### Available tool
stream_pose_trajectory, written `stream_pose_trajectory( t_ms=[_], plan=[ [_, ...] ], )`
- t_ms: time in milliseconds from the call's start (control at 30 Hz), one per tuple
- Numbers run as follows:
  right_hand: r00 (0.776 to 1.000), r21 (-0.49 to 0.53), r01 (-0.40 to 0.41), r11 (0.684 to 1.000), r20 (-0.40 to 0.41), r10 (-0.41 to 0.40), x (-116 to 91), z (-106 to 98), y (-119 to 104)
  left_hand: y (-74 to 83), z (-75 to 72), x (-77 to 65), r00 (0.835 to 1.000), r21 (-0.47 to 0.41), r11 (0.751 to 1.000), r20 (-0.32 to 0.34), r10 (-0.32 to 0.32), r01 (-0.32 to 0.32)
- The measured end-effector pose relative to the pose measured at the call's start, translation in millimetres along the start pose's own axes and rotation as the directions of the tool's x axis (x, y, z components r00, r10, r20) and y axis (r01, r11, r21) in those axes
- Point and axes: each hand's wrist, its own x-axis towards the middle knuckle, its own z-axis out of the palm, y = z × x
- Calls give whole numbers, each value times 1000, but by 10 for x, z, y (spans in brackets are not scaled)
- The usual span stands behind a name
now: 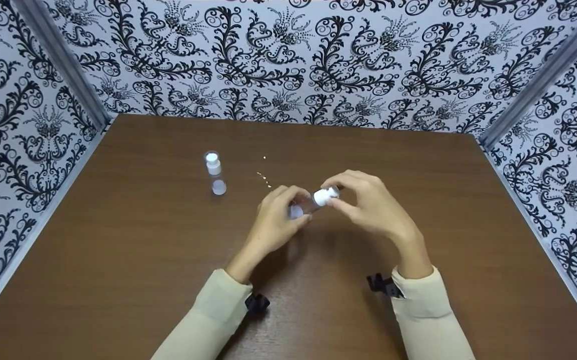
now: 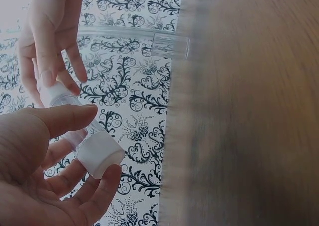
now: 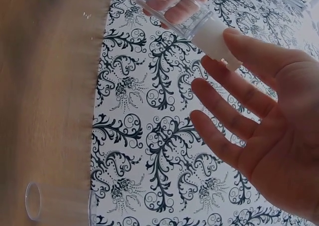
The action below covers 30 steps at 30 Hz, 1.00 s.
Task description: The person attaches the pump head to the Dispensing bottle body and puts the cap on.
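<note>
My left hand [image 1: 278,215] holds a small clear bottle [image 2: 99,153] tilted above the table, thumb on one side and fingers curled round the other. Its white bottom points toward the left wrist camera. At the other end is a white pump top [image 1: 322,196], which my right hand [image 1: 368,202] pinches between thumb and index finger. In the right wrist view the other right fingers [image 3: 219,136] are spread apart from the bottle. Small pale bits show at the edge of the pump top. A second clear bottle [image 1: 214,172] with a white pump stands to the left.
Several pale flakes [image 1: 264,177] lie on the brown table [image 1: 168,250] beyond the left hand. A clear hollow cylinder [image 3: 65,206] stands on the table in both wrist views. Black-and-white patterned walls [image 1: 283,65] close off the back and sides.
</note>
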Motion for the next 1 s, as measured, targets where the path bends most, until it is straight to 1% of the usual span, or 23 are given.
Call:
stream_pose_trajectory(
  t_ms=[167, 300, 533, 633, 767, 933, 1000],
  plan=[
    [998, 16, -67, 998, -6, 67, 10, 30, -16, -5, 6, 3, 1000, -1, 1000, -1, -2, 2],
    [995, 24, -103, 994, -11, 104, 12, 43, -21, -7, 11, 3, 1000, -5, 1000, 0, -1, 1],
    [993, 48, -112, 993, -20, 113, 3, 31, -25, -17, 15, 1, 1000, 0, 1000, -8, 10, -10],
    [996, 45, -85, 995, -32, 87, -6, 9, -17, -18, 17, 3, 1000, -5, 1000, -11, 17, -18],
    [999, 41, -15, 999, -37, 17, -10, -18, 3, -11, 14, 4, 999, -5, 1000, -20, 28, -28],
    [997, 36, 71, 997, -34, -70, -3, -32, 31, -11, 8, 5, 1000, -20, 1000, -16, 14, -15],
    [995, 39, 92, 995, -33, -91, 1, -32, 37, -15, 9, 7, 1000, -23, 1000, -13, 9, -9]
  ],
)
